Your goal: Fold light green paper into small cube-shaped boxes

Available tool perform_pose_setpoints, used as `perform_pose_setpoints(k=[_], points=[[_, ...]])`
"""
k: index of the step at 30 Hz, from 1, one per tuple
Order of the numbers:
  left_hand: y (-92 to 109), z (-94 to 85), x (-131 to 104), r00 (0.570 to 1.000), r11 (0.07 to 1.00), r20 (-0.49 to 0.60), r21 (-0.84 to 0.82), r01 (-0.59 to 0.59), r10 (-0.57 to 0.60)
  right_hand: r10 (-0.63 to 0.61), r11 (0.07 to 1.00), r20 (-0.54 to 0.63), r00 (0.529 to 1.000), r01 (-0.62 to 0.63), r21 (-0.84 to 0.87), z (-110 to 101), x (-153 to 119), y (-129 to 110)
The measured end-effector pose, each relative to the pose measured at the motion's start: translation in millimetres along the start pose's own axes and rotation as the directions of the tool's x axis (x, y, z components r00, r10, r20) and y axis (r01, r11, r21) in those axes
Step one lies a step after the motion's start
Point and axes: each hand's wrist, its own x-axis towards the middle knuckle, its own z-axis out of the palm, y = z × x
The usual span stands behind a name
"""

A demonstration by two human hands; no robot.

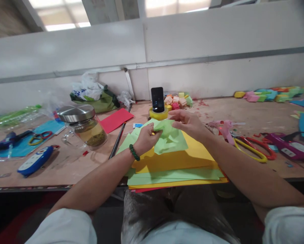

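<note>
A creased piece of light green paper (171,140) is held up above a pile of coloured sheets. My left hand (149,137), with a green bead bracelet at the wrist, pinches its left edge. At the paper's upper right is my right hand (189,124), thumb and fingers curled around the edge; the exact fingertip contact is partly hidden. Below lie yellow sheets (157,164) over green sheets (177,175), with red showing at the bottom. More green paper spreads out on the left, under my left hand.
A phone (157,99) stands on a yellow tape roll (158,114); small folded paper pieces (176,101) lie behind. Left are a glass jug (88,130), red paper (117,120) and a blue-white device (36,161). Right are a pink glue gun (224,130), scissors (253,150) and a purple device (291,145).
</note>
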Motion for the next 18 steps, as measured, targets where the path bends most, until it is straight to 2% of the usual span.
perform_pose_setpoints(k=[3, 7, 11, 14, 18], points=[[0.1, -0.7, 1.1, 0.999, 0.997, -0.033, -0.067, 0.037, -0.04, 0.047, 0.999, 0.128, 0.991, -0.045, -0.016, -2.2, 0.3, -1.8], [0.0, 0.7, 2.1, 0.995, 0.969, -0.027, -0.233, 0.082, -0.091, 0.033, 0.997, 0.075, 0.997, -0.028, -0.074, -2.2, 0.6, -1.4], [0.9, 3.2, 1.3, 0.995, 0.939, -0.02, -0.332, 0.087, -0.099, 0.012, 1.0, 0.064, 0.998, -0.012, -0.007, -0.6, -0.6, -3.4], [0.0, 2.8, 0.9, 0.996, 0.956, -0.01, -0.281, 0.083, -0.09, -0.044, 0.998, 0.034, 0.998, 0.045, -0.034, -0.2, -1.5, -3.9], [-3.5, 1.1, 0.9, 0.997, 0.993, -0.042, -0.102, 0.053, -0.058, -0.197, 0.963, 0.113, 0.974, 0.214, -0.165, 1.9, -3.6, -1.9]])
